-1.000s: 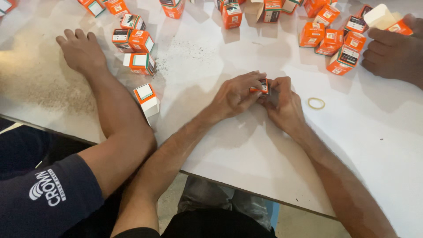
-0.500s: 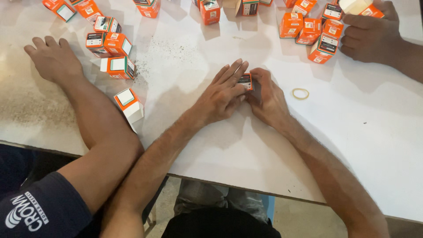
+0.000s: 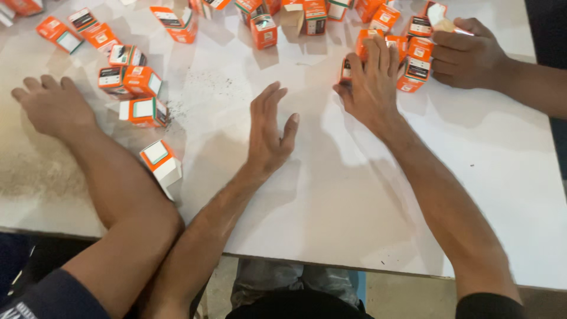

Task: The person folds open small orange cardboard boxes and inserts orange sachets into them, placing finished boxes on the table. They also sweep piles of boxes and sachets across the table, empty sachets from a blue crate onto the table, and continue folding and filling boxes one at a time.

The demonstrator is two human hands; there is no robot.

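white table [image 3: 331, 195], right hand [image 3: 371, 82] on orange boxes [image 3: 413, 56]

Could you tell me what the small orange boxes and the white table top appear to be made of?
Small orange boxes: probably thin printed cardboard, slightly glossy, with folded edges and flaps. White table top: seemingly a smooth laminate or painted board with a soft sheen; which of these cannot be told.

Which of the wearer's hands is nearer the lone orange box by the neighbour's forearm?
Left. The left hand hovers open just right of the orange box; the right hand reaches far right.
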